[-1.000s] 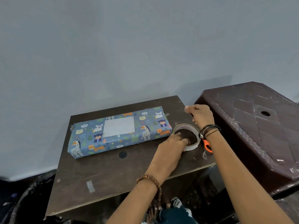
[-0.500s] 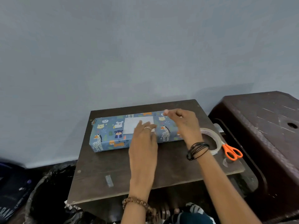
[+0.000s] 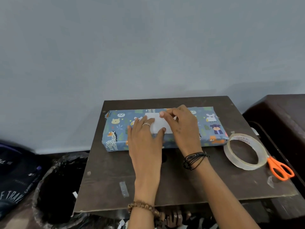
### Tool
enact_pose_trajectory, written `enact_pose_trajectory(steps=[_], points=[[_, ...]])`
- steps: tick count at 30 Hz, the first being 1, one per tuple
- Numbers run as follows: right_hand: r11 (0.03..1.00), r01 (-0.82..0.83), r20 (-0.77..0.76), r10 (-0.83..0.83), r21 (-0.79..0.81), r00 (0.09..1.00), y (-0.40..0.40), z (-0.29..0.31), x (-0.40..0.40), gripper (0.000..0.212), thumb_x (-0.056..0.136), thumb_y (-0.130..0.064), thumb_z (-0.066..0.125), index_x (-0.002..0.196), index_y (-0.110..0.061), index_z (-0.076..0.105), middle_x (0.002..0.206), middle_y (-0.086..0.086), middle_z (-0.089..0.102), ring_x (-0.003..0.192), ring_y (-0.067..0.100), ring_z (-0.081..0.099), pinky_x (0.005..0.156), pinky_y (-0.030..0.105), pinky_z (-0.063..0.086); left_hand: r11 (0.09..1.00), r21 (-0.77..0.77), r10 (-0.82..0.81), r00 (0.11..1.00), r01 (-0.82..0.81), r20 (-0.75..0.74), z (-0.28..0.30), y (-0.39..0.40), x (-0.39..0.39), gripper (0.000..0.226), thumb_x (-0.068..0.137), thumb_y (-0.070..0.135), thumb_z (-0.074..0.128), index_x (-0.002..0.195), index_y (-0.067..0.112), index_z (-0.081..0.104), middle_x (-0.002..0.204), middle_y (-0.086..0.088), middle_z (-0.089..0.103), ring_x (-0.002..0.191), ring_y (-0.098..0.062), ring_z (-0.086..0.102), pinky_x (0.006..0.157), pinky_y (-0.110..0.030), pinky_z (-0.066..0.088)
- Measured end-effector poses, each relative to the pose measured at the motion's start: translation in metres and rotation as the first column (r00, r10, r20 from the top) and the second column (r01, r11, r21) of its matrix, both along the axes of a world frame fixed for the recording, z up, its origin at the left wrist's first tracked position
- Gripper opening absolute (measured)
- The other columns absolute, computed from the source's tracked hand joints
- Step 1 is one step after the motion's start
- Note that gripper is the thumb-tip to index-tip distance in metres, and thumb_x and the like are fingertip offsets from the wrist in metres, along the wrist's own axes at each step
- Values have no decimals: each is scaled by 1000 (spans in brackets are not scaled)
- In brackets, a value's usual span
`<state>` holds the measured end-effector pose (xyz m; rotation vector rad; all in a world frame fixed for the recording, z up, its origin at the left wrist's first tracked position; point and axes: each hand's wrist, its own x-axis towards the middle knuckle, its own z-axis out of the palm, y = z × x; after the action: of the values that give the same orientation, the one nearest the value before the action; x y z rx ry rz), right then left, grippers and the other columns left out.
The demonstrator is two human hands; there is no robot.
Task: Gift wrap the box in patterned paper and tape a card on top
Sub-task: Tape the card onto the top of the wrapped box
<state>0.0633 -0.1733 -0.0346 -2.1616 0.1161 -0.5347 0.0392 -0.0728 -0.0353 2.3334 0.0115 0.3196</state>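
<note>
Dark wooden table [image 3: 165, 184] carries the box [image 3: 212, 128] along its far edge, with bare board nearer. Blue animal-print paper covers the box; a white card [image 3: 159, 124] lies on top. Left hand [image 3: 145, 141] presses the card flat; right hand [image 3: 183, 128] seemingly pinches something at the card's edge. Tape [image 3: 245, 152] and scissors [image 3: 280, 168] lie right of the box.

The box [image 3: 212, 128] wore smooth printed paper; the desk [image 3: 181, 182] was scuffed matt wood; the tape roll [image 3: 244, 152] was glossy clear plastic.
</note>
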Motion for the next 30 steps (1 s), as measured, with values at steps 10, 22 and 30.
enact_pose_trajectory(steps=[10, 22, 30], points=[[993, -21, -4, 20, -118, 1000, -1, -4, -1, 25, 91, -27, 59, 84, -6, 68, 81, 0, 47, 79, 12, 46, 63, 15, 34, 999, -26, 25, 1000, -25, -9, -3, -3, -1, 42, 90, 31, 57, 129, 17, 52, 145, 3, 41, 140, -10, 23, 115, -23, 3], [998, -53, -95, 49, -44, 994, -2, 1, -4, 23, 86, -27, 64, 77, -7, 73, 82, 4, 49, 80, 13, 45, 63, 17, 34, 996, -59, 61, 998, -62, -13, 0, -8, 1, 53, 87, 26, 61, 135, 12, 44, 138, -5, 47, 132, -21, 36, 111, -33, 22], [999, -31, -108, 29, -13, 994, -2, 1, -3, 7, 81, -23, 68, 80, -17, 65, 82, -8, 44, 81, 6, 48, 70, 17, 37, 962, -218, 128, 979, -162, -160, 15, -6, 17, 82, 71, 15, 76, 139, 30, 33, 125, 0, 54, 122, -23, 43, 101, -38, 28]])
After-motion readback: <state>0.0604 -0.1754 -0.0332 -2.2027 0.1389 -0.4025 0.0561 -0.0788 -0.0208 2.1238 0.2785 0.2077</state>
